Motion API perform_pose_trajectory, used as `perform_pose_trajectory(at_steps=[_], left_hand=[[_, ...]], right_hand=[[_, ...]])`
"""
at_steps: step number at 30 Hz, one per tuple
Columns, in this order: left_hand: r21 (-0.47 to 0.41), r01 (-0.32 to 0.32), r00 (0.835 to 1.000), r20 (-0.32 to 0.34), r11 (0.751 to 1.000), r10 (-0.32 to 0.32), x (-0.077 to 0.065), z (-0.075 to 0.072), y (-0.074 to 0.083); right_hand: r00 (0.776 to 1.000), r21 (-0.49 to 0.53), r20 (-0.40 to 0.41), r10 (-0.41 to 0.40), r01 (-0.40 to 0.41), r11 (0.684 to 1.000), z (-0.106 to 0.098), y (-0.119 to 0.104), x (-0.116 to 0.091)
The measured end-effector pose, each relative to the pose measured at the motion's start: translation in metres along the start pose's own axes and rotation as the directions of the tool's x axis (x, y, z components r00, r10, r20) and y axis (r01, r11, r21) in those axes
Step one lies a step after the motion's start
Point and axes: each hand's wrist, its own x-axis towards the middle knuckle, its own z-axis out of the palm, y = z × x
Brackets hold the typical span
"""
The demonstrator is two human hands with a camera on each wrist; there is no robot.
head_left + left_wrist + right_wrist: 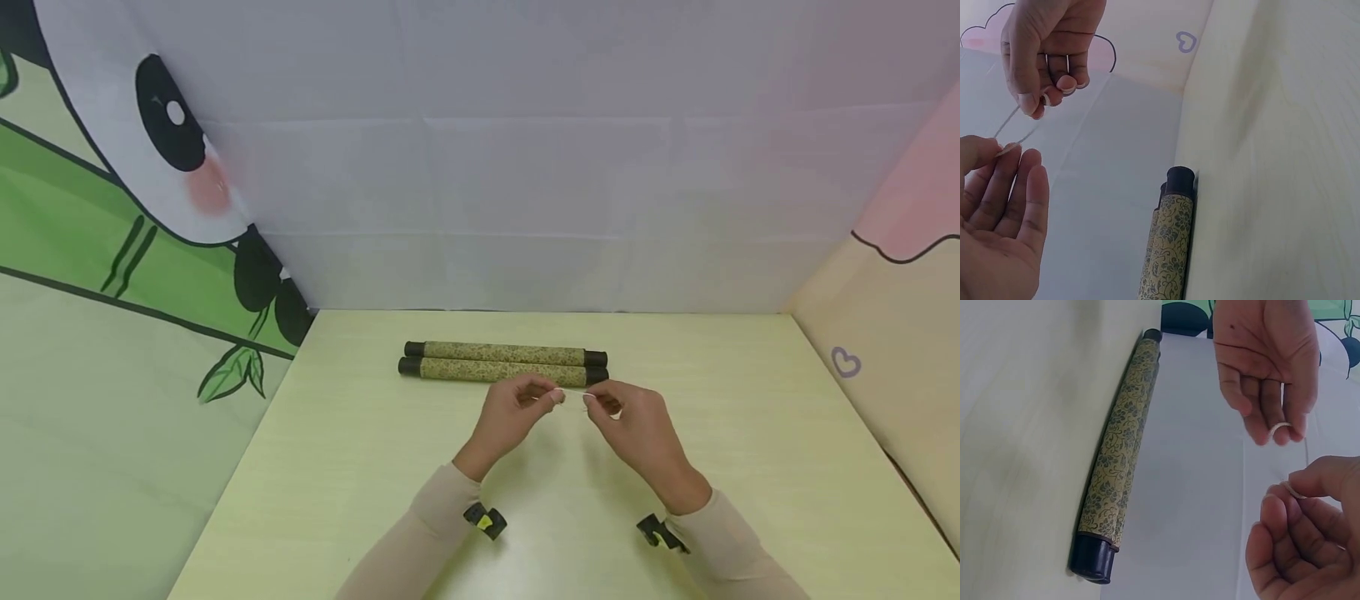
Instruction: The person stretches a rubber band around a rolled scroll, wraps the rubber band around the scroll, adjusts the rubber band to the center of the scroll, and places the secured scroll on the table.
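A thin white string (573, 392) stretches between my two hands above the table. My left hand (504, 421) pinches one part of it between thumb and forefinger. Facing it, my right hand (641, 429) pinches the other part the same way, a short gap apart. In the left wrist view two strands of the string (1006, 122) run between the fingertips. Just beyond the hands lie two rolled scrolls side by side, a front scroll (480, 370) and a back scroll (502, 353), both gold-green floral with dark end knobs. The right hand's fingertips overlap the front scroll's right end in the head view.
Both scrolls rest on a pale wood-grain table (315, 467). A white cloth wall (525, 183) stands behind its far edge. Printed side panels flank it, with a panda and bamboo (60, 200) on the left and a purple heart (846, 362) on the right.
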Motion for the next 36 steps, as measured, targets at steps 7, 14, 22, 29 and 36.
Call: perform_pose_trajectory(at_steps=[7,14,22,29,36], left_hand=[[-0.130,-0.001,1.000,-0.012,0.992,0.000,0.001,-0.003,0.020],[-0.170,-0.029,0.999,0.035,0.985,0.036,0.000,-0.003,0.037],[-0.154,-0.030,0.997,0.062,0.988,0.040,0.001,0.001,0.039],[-0.146,-0.024,0.999,0.024,0.989,0.027,0.006,0.005,0.038],[-0.170,0.001,1.000,-0.009,0.985,-0.002,0.013,0.012,0.020]], right_hand=[[0.999,-0.006,-0.022,0.034,-0.035,0.999,0.000,0.004,0.002],[0.998,0.011,-0.031,0.046,-0.045,0.999,0.004,0.010,0.001],[0.982,0.383,0.114,0.149,-0.182,0.906,0.004,0.015,0.003],[0.942,0.694,0.278,0.187,-0.332,0.639,-0.002,0.018,0.010],[0.943,0.860,0.300,0.143,-0.332,0.387,-0.006,0.024,0.016]])
